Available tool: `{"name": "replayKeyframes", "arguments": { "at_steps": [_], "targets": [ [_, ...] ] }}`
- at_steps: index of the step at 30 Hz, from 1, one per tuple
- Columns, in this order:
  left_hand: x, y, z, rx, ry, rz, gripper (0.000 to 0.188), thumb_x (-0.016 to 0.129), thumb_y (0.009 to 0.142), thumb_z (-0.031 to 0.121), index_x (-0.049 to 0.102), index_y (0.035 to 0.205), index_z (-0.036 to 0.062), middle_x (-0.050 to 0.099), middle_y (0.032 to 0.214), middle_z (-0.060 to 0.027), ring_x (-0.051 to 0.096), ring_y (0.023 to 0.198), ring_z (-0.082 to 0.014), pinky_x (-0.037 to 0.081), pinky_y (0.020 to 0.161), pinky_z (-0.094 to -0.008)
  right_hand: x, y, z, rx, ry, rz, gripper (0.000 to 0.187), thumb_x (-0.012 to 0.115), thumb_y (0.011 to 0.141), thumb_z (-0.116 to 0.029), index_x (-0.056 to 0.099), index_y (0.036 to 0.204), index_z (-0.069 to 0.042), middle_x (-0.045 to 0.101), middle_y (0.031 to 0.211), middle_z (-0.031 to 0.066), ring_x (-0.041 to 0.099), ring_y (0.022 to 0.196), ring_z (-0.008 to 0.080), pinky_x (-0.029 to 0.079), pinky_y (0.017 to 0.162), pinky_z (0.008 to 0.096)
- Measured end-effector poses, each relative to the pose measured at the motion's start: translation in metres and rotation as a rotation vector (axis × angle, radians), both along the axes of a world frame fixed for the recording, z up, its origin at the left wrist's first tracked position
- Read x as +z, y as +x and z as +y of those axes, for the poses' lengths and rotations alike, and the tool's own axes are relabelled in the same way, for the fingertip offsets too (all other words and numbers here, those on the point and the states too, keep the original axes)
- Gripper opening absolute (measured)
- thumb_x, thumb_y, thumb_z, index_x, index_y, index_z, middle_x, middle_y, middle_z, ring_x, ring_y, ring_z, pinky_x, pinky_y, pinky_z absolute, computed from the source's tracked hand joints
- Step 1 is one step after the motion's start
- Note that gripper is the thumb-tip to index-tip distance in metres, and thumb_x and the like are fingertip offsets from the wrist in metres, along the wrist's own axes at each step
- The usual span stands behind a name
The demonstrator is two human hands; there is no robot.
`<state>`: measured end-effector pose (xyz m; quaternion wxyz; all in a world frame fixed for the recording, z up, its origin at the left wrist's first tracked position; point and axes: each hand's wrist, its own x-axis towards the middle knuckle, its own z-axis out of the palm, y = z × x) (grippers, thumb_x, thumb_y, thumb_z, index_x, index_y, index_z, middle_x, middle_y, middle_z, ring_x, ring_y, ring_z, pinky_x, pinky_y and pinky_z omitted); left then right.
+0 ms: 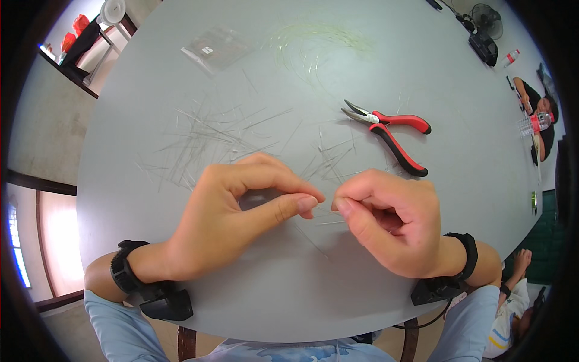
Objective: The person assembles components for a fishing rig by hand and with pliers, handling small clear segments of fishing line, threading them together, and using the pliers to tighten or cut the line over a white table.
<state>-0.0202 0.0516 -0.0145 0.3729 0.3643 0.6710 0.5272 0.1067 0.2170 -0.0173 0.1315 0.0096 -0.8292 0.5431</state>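
Note:
My left hand (pixel 235 208) is over the near middle of the table, thumb and forefinger tips pinched together. Close beside it, fingertips almost meeting, my right hand (pixel 401 220) pinches too, its other fingers curled in. Whatever sits in either pinch is too small and thin to make out. Thin metal pins (pixel 199 136) lie scattered beyond my left hand, and a smaller group of pins (pixel 329 158) lies beyond the gap between my hands. Past my right hand rest bent-nose pliers (pixel 375 118) with red and black handles, their jaws slightly apart.
On the far side of the grey table (pixel 151 78) lie a clear plastic bag (pixel 223 49) and a loose coil of pale yellowish line (pixel 316 37). A plastic bottle (pixel 533 124) and a small fan (pixel 486 20) stand at the right. Other people sit at the right.

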Motion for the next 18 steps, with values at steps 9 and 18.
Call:
{"name": "replayKeyframes", "arguments": {
  "at_steps": [9,18],
  "targets": [
    [0.0018,-0.0005,0.0003,0.019,0.003,-0.094,0.011,0.057,0.085,0.002,0.065,0.091,-0.0028,0.056,0.093,-0.0088,0.059,0.08,-0.0146,0.045,0.075,-0.026,-0.0001,-0.0003,0.0004,-0.011,0.105,0.04,0.007,0.055,0.077,0.004,0.057,0.077,-0.002,0.048,0.055,-0.0017,0.033,0.041,0.0024,0.023,0.038,0.0199],
    [0.0019,-0.0007,-0.0008,0.034,0.011,-0.128,0.01,0.058,0.084,0.003,0.065,0.091,-0.0024,0.057,0.094,-0.009,0.058,0.08,-0.0143,0.046,0.075,-0.0261,-0.0003,-0.0017,-0.0025,-0.032,0.14,0.052,0.008,0.058,0.075,0.002,0.056,0.075,-0.005,0.047,0.051,0.0007,0.037,0.038,0.0076,0.027,0.037,0.0223]
  ]
}}
